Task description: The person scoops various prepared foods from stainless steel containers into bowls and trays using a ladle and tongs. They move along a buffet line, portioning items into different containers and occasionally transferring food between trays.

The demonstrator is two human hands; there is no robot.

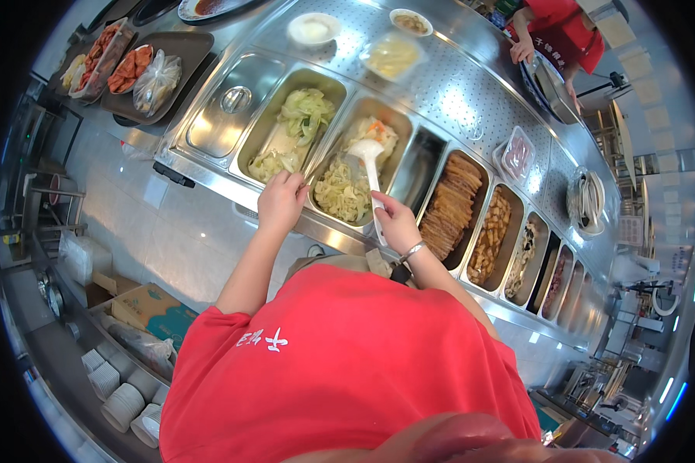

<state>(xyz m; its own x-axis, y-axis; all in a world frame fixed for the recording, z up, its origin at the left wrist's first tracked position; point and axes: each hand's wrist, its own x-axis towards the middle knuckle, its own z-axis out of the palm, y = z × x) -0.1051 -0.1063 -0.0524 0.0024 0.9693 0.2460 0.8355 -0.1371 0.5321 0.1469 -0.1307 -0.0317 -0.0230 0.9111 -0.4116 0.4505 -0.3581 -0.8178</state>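
My right hand grips the handle of a white serving spoon, whose bowl rests over the food in a steel pan. In that pan, chopped cabbage fills the near end, and pale vegetables with orange bits lie at the far end. My left hand is at the front rim between this pan and its left neighbour, fingers curled in. A thin strip, perhaps tongs or the pan's edge, meets its fingertips; I cannot tell if it is held. Green cabbage lies in the left pan.
A lidded pan sits left. Sliced braised meat and brown diced food fill pans rightward. Bowls and a wrapped tray stand on the perforated counter. Across it, a person's hand holds a dish. A tray lies far left.
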